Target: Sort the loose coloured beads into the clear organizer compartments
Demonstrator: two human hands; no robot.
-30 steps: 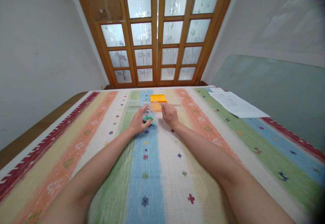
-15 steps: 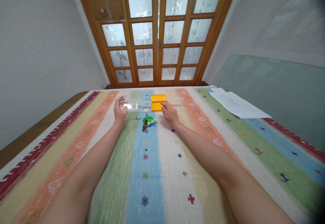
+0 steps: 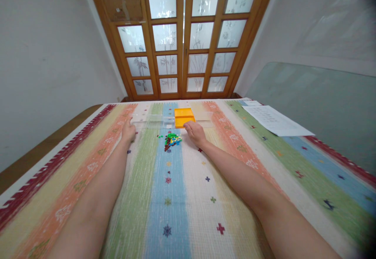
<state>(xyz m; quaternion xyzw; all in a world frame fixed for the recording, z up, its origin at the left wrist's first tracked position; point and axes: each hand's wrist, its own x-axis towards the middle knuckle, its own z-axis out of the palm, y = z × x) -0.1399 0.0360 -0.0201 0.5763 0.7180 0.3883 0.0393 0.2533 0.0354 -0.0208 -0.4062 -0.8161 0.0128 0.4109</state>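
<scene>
A yellow plastic box with two sections lies at the far middle of the table. My right hand has its fingers closed at the box's near right edge. To the left of the box, clear plastic lies flat on the cloth. My left hand is at the left end of that plastic, thumb and fingers apart and close to its edge. Between the hands, nearer to me, is a heap of small coloured pieces in green, blue, yellow, white and dark brown; a few lie loose at its left.
More clear plastic extends to the right of the yellow box. Printed paper sheets lie along the right side of the striped tablecloth. Wooden glass-paned doors stand beyond the table's far edge.
My left hand has moved left, and the clear plastic there has gone from raised to flat, reaching further left. My right hand has shifted slightly at the yellow box's near edge.
</scene>
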